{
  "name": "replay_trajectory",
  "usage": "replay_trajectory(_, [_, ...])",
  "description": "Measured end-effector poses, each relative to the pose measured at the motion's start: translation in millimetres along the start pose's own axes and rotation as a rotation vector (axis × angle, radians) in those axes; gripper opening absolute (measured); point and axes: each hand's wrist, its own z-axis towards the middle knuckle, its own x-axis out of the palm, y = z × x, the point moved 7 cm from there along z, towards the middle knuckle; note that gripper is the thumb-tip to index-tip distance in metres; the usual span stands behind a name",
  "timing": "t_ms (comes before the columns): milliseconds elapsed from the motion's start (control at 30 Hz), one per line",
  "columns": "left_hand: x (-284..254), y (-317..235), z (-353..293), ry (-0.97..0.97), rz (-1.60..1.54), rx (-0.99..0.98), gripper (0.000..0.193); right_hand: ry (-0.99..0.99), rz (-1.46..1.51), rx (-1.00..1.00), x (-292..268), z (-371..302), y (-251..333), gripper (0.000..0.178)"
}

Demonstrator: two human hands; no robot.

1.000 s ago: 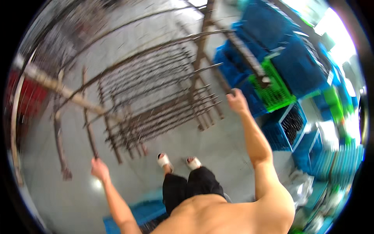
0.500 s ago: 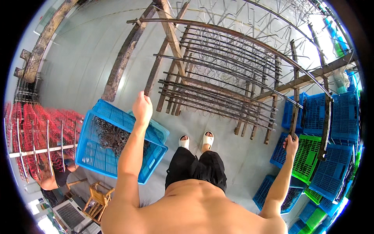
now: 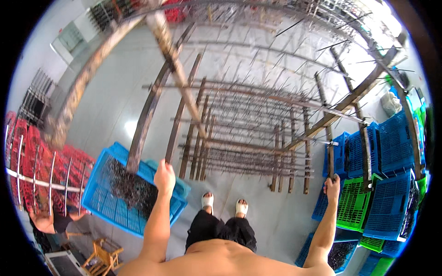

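My left hand (image 3: 164, 178) is closed round the lower end of a dark rack bar (image 3: 173, 131). Out to the right, my right hand (image 3: 332, 187) grips the end of a matching bar (image 3: 329, 158). Between them spreads a metal hanging rack (image 3: 258, 93), its long crossbars set with many thin wire hooks. The hooks look bare, though motion blurs the far ones. Just left of my left hand stands a blue plastic crate (image 3: 103, 213) holding a heap of small dark pieces (image 3: 133, 188), too small to name.
Thick crusted beams (image 3: 87, 85) frame the rack's left side. Blue crates (image 3: 389, 198) and a green crate (image 3: 353, 202) are stacked at right. Red-coated parts (image 3: 34, 161) hang at left, near another person's arm (image 3: 43, 223). A wooden chair (image 3: 102, 257) stands lower left.
The view has tilted up, showing more of the far room. Both hands sit lower in the picture, still gripping the bars, and the rack's crossbars appear lower and shifted slightly left.
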Motion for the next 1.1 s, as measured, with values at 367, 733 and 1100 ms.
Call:
replay_trajectory(367, [8,55,26,0.061,-0.074,-0.039,0.018,-0.314,-0.346,-0.031,9,-91,-12,0.045])
replay_trajectory(733, [4,60,11,0.289,-0.039,0.196,0.031,-0.633,-0.791,-0.19,62,-204,120,0.057])
replay_trajectory(1100, [-98,-40,-48,0.124,-0.581,0.69,0.019,-0.464,0.116,-0.804,2,-209,380,0.029])
